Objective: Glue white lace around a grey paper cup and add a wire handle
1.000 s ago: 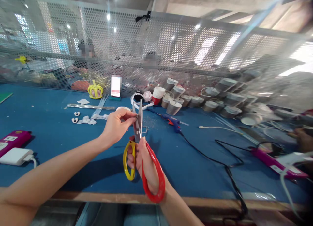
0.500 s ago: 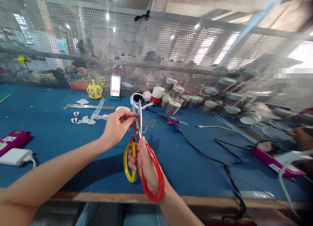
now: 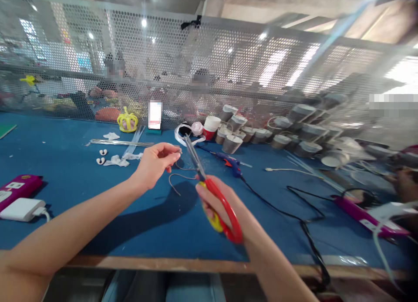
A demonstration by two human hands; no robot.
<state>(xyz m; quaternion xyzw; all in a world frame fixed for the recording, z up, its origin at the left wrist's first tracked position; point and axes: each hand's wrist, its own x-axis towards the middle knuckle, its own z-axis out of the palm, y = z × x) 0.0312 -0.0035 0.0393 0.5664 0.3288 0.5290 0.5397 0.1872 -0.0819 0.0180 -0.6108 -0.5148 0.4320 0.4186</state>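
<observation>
My right hand [image 3: 217, 201] is wrapped round a pair of scissors [image 3: 198, 162] with one red and one yellow handle. Their blades lie nearly together and point up and away. Just left of the blade tips, my left hand [image 3: 156, 162] pinches a small greyish piece at its fingertips, too small to name. A thin brownish cord [image 3: 176, 175] curves over the blue table between the hands, one end near the left fingers and part of it hidden by the right hand.
A blue glue gun [image 3: 230, 160] lies right of the scissors, its black cable trailing forward. Behind stand a phone [image 3: 154, 115], a yellow woven crown [image 3: 127, 121] and stacked grey pots [image 3: 231, 143]. Purple power strips [image 3: 19, 186] sit at both sides; another person's hand shows far right.
My right hand has drawn the scissors away to the right from my left fingertips, and the blades have closed. More of the thin cord shows on the table. My left hand has barely moved.
</observation>
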